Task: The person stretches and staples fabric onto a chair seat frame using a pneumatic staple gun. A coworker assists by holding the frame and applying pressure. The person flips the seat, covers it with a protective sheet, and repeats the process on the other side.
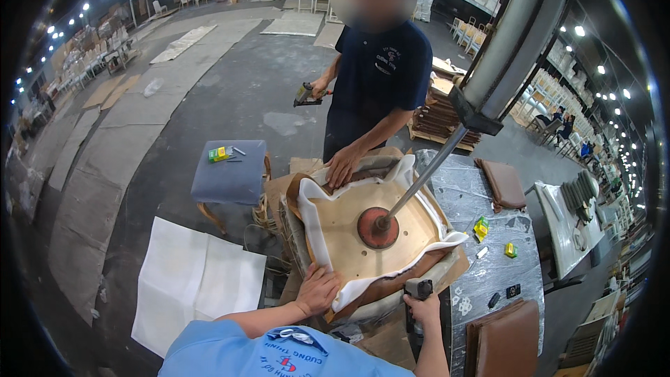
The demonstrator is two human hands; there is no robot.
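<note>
An upside-down chair seat (349,237) shows its pale plywood base, with white padding (315,216) and a brown cover (296,199) turned up around the rim. A round red press pad (377,229) on a metal rod (429,171) bears down on the plywood. My left hand (319,291) is closed on the padding at the near-left edge. My right hand (423,309) grips a staple gun (418,287) beside the near-right edge. Across from me, a co-worker's hand (344,166) rests on the far edge; their other hand (320,89) holds another staple gun (306,94).
A blue-grey stool (229,171) with a staple box (219,154) stands at left, near white sheets (199,276). At right, a plastic-covered table (453,192) bears brown cushions (504,338) and small yellow-green packs (481,228). The press column (520,35) slants overhead at the upper right.
</note>
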